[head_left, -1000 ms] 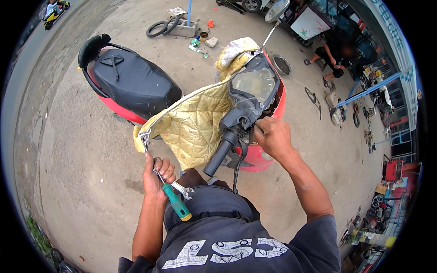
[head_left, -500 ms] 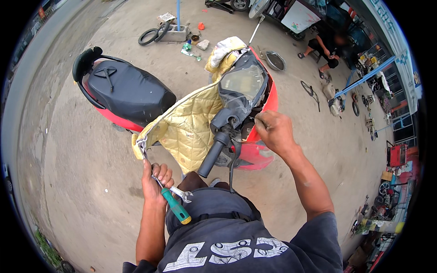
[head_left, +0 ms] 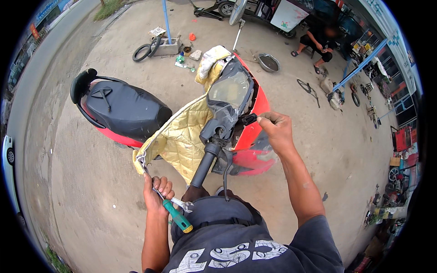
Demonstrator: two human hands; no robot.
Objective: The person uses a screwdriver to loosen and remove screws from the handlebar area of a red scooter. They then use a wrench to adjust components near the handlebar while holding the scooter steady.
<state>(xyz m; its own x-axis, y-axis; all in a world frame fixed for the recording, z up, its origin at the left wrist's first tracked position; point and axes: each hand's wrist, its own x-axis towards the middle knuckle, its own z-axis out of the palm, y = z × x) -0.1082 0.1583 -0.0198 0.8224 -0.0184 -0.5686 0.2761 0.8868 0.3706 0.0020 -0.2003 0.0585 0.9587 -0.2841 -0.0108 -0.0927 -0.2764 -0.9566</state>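
A red scooter point(head_left: 257, 98) stands in front of me, its black handlebar grip point(head_left: 205, 164) pointing toward me. My right hand point(head_left: 277, 129) pinches a small black part point(head_left: 249, 119) beside the handlebar housing point(head_left: 214, 129); whether wires join it to the scooter cannot be made out. Closed at the lower left, my left hand point(head_left: 158, 190) holds a screwdriver with a green handle point(head_left: 177, 215) and a metal wrench point(head_left: 183, 204). Right by that hand hangs the corner of a yellow quilted cover point(head_left: 175, 136), draped over the scooter's front. The instrument cluster point(head_left: 229, 90) lies beyond the handlebar.
The black seat point(head_left: 127, 102) is at the left. Further off are a concrete block point(head_left: 169, 48) with a blue pole, black rubber rings point(head_left: 142, 53) and a basin point(head_left: 268, 63). A person point(head_left: 321, 43) sits at the far right, near scattered parts and tools.
My right hand has drawn back slightly from the handlebar housing, and a small black part now shows at its fingertips. My left hand keeps its hold. The whole view has shifted a little.
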